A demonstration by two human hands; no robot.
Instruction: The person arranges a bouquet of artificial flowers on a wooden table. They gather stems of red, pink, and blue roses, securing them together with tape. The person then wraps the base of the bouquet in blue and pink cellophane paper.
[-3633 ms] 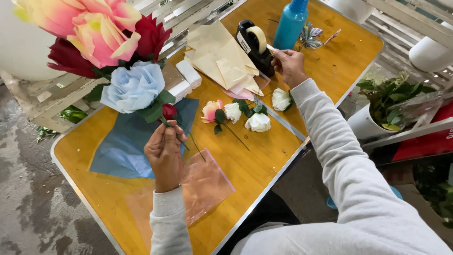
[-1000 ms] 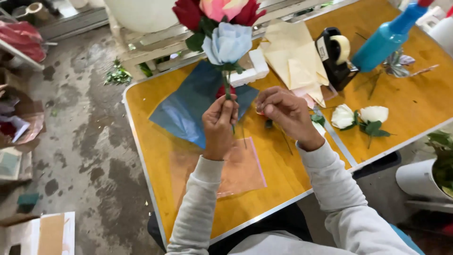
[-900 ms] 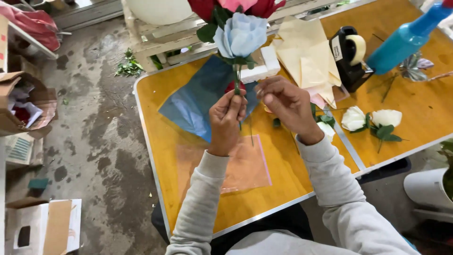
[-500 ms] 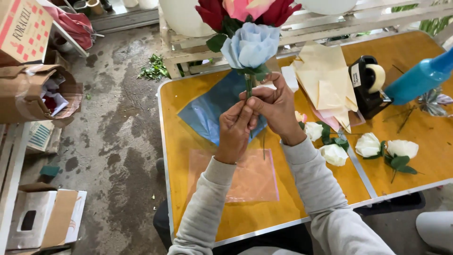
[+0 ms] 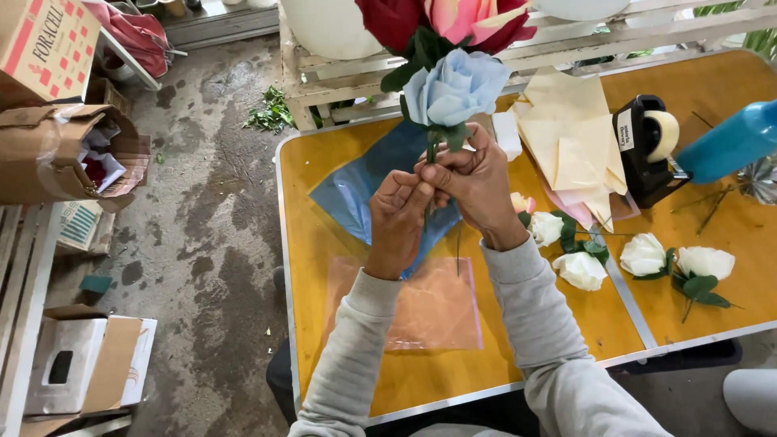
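Fingers: both sets curled shut round the stems [image 5: 430,174] of a flower bunch, held up over the table [image 5: 303,267].
Left hand [image 5: 399,212]: fist closed low on the stems, thumb side up, touching the right hand.
Right hand [image 5: 473,180]: fingertips pinched on the stems just under the blue rose [image 5: 455,85], slightly above the left hand.
Sleeves: pale grey, both reaching in from the bottom edge.
Bunch: blue rose lowest and nearest the hands; red rose [image 5: 392,18] and pink rose [image 5: 468,14] above it, partly cut off by the top edge; green leaves between.
Near table: orange-yellow top with metal rim; clear pink sheet [image 5: 421,311] lies flat below the hands.
Under hands: blue sheet [image 5: 360,182] lies on the table, partly hidden by the hands.
Right of wrist: three white roses [image 5: 643,255] with green leaves lie loose on the table; one small pink bud [image 5: 519,202] beside the right wrist.
Mid table: stack of cream paper sheets [image 5: 571,137]; small white block [image 5: 507,133] at its left edge.
Far right: black tape dispenser [image 5: 651,146] with a pale roll; blue bottle [image 5: 732,146] just beside it, cut off by the frame.
Behind table: white slatted rack [image 5: 583,44].
Floor, left: wet grey concrete; cardboard boxes [image 5: 89,368] near, open brown bag [image 5: 77,154] farther back, green scraps [image 5: 271,113] by the rack.
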